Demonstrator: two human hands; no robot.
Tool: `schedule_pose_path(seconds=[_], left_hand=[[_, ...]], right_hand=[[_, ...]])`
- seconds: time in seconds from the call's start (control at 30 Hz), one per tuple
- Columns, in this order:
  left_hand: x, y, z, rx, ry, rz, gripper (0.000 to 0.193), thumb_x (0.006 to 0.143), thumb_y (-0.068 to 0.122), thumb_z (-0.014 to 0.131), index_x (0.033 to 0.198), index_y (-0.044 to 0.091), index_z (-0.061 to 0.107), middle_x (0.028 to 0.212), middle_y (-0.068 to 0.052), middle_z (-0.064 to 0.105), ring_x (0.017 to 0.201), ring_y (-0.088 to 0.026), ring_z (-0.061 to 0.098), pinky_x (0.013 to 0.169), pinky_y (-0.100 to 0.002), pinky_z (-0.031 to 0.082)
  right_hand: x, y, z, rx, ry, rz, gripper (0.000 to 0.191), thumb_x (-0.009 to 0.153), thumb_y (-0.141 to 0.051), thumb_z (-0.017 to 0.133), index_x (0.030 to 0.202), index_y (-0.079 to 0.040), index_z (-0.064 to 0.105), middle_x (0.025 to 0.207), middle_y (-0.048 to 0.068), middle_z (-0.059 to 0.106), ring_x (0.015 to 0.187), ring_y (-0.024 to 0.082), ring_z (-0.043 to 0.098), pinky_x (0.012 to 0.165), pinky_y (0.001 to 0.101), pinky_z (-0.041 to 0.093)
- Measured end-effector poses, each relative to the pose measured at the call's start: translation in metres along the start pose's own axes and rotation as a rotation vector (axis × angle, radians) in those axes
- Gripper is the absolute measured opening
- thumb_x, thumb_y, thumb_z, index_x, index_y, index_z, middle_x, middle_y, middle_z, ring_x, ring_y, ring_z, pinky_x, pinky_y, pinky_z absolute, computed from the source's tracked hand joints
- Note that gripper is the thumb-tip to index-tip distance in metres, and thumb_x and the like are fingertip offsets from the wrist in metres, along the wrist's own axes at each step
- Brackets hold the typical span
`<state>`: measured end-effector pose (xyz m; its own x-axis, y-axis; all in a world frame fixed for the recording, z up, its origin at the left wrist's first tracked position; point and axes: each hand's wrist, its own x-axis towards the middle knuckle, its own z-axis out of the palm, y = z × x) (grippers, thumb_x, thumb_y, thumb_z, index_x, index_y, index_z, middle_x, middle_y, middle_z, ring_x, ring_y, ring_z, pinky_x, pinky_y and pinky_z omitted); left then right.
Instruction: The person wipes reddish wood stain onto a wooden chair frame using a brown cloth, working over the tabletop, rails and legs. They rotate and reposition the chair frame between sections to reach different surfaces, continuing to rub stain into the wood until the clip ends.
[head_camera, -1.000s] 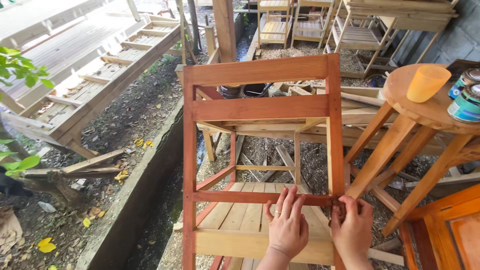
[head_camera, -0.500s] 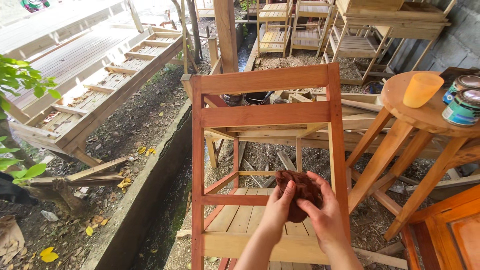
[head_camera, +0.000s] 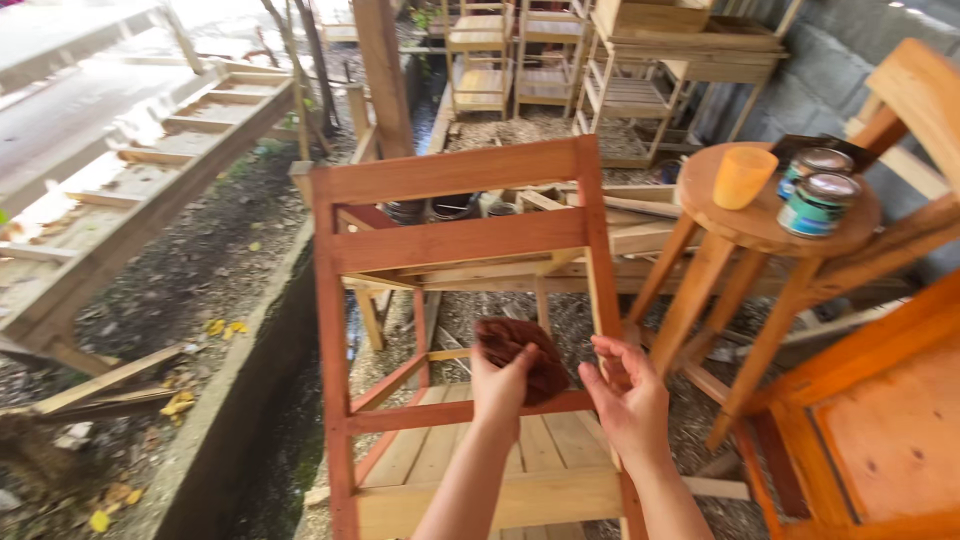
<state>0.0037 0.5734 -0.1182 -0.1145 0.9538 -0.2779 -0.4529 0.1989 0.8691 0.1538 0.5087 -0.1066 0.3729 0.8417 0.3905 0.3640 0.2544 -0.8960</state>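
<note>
Head view, workshop yard. A tall reddish-stained wooden chair frame (head_camera: 455, 330) with a pale slatted seat stands directly ahead of both hands, its right rear post just beyond the right hand's fingers. To the right of the right hand stands a round-topped, orange-brown wooden stool (head_camera: 745, 225) carrying a translucent orange plastic cup (head_camera: 743, 177) and two lidded metal tins (head_camera: 817, 190), well apart from either hand. The left hand (head_camera: 503, 385) is closed around a dark brown stained rag (head_camera: 525, 350), held up in front of the frame's lower crossbar. The right hand (head_camera: 630, 400) is open, palm turned toward the rag, fingers loosely curled, gripping nothing, just beside the rag.
</note>
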Motion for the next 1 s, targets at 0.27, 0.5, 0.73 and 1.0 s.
schedule_pose_path(seconds=[0.27,0.5,0.73,1.0], left_hand=[[0.029,-0.015,0.042,0.287,0.207,0.022,0.058,0.073,0.018,0.087,0.122,0.006,0.061,0.119,-0.011,0.069,0.107,-0.024,0.067,0.092,-0.036,0.053],[0.050,-0.042,0.043,0.334,0.079,0.093,0.057,0.073,0.017,0.083,0.124,0.004,0.060,0.119,-0.012,0.071,0.108,-0.026,0.069,0.094,-0.036,0.053],[0.060,-0.065,0.051,0.140,-0.003,0.043,0.052,0.086,0.022,0.074,0.133,0.007,0.057,0.127,-0.011,0.070,0.118,-0.025,0.065,0.100,-0.037,0.049],[0.093,-0.055,0.119,0.132,-0.107,0.072,0.055,0.101,0.041,0.059,0.141,0.003,0.054,0.132,-0.013,0.065,0.121,-0.026,0.061,0.104,-0.038,0.044]], right_hand=[[-0.027,0.059,-0.028,0.109,-0.026,-0.006,0.022,0.092,0.004,0.057,0.102,-0.004,0.075,0.091,0.008,0.075,0.083,0.012,0.070,0.075,0.0252,0.056],[-0.086,0.077,0.008,-0.459,-0.610,-0.016,0.015,0.085,-0.009,0.066,0.097,-0.008,0.075,0.104,0.004,0.075,0.091,0.021,0.072,0.083,0.0329,0.058],[-0.071,0.063,0.038,-0.932,-0.774,0.119,0.025,0.091,-0.032,0.067,0.105,-0.011,0.070,0.112,0.006,0.065,0.112,0.026,0.060,0.091,0.0471,0.051],[-0.062,0.058,0.038,-0.945,-0.881,0.178,0.046,0.084,-0.032,0.072,0.124,-0.011,0.061,0.127,0.006,0.060,0.125,0.029,0.052,0.098,0.0482,0.048]])
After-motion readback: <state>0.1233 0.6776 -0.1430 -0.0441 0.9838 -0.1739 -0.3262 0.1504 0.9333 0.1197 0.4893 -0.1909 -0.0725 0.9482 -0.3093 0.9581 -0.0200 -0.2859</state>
